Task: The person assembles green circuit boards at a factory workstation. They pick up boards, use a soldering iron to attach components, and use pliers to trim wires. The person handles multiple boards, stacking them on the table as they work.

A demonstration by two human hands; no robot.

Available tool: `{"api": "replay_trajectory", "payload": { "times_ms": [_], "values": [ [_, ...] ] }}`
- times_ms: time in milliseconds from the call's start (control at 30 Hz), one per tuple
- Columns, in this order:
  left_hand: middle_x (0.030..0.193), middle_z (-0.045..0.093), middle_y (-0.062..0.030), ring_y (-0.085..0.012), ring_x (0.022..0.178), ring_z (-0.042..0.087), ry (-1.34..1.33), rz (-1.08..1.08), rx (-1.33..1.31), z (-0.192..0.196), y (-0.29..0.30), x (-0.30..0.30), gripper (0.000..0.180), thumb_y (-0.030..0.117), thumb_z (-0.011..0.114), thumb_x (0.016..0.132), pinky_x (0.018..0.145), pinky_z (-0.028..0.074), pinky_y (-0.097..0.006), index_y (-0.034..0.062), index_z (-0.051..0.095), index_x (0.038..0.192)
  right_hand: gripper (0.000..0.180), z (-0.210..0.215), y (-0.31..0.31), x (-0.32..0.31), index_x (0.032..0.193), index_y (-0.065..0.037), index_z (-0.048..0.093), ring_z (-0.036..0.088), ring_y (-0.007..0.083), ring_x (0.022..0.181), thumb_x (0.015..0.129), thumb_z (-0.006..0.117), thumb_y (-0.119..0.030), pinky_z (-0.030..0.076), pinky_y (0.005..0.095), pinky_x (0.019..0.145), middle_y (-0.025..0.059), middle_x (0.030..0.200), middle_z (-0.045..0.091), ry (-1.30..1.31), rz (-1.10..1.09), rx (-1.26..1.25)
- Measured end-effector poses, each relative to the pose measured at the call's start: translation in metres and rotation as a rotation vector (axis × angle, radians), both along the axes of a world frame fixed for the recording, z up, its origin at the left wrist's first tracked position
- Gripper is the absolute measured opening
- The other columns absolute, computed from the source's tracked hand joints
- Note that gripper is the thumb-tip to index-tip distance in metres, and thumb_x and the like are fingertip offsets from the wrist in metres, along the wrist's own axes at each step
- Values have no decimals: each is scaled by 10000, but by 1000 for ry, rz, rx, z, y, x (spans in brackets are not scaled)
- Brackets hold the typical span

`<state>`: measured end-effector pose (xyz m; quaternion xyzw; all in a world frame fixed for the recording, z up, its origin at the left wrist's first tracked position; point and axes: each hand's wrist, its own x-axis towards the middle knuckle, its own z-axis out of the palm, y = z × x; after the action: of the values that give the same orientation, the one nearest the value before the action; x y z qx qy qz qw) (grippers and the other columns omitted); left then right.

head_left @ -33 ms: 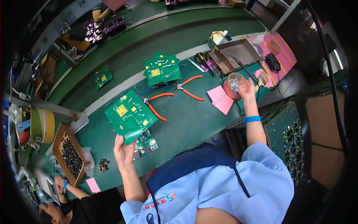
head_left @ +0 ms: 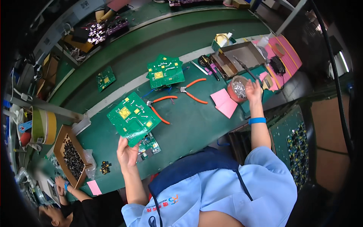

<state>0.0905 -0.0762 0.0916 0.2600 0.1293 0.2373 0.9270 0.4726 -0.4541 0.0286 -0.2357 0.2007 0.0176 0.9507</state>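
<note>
My left hand [head_left: 127,153] holds a large green circuit board [head_left: 132,118] by its near edge, tilted up above the green bench mat [head_left: 189,125]. Under it a smaller populated board [head_left: 149,145] lies on the mat. My right hand [head_left: 253,90], with a blue wristband [head_left: 257,120], reaches over a round red bowl [head_left: 231,94] of small shiny metal parts [head_left: 238,87]. Its fingertips rest at the bowl's right side, and whether they pinch a part is hidden.
Two orange-handled pliers [head_left: 160,105] [head_left: 193,92] lie mid-bench near a stack of green boards [head_left: 165,72]. Pink paper [head_left: 224,103] sits beside the bowl, a cardboard tray [head_left: 242,55] behind it. A box of dark components [head_left: 72,157] stands left. A co-worker's hand [head_left: 60,183] is at lower left.
</note>
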Motion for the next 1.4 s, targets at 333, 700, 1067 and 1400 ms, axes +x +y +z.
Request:
{"api": "replay_trajectory", "payload": {
  "times_ms": [333, 700, 1067, 1400],
  "values": [
    [1157, 408, -112, -256, 1058, 418, 13, -13, 108, 30, -31, 29, 548, 10, 553, 691, 893, 346, -406, 49, 308, 1179, 355, -40, -47, 98, 938, 74, 442, 562, 287, 750, 807, 475, -254, 488, 358, 662, 222, 789, 551, -56, 186, 15],
    [1126, 434, -89, -210, 1029, 445, 29, 41, 195, 38, -51, 34, 527, -18, 551, 696, 875, 359, -344, 45, 312, 1161, 294, 81, 59, -40, 1030, -56, 450, 531, 136, 686, 839, 419, -277, 454, 243, 571, 61, 773, 510, -653, 531, -242],
    [1106, 441, -63, -183, 1006, 453, 37, 79, 175, 37, -60, 23, 511, -59, 544, 685, 847, 369, -317, 77, 340, 1134, 223, 154, 182, -175, 771, -24, 561, 533, 208, 598, 569, 655, -22, 446, 285, 530, 89, 669, 535, -1731, 468, -988],
    [1121, 431, -60, -189, 1023, 443, 18, 98, 135, 34, -61, 17, 535, -65, 531, 682, 854, 364, -326, 87, 321, 1151, 217, 150, 191, -186, 770, -48, 572, 521, 197, 600, 572, 659, -29, 435, 282, 512, 67, 674, 492, -1826, 523, -1045]
  ]
}}
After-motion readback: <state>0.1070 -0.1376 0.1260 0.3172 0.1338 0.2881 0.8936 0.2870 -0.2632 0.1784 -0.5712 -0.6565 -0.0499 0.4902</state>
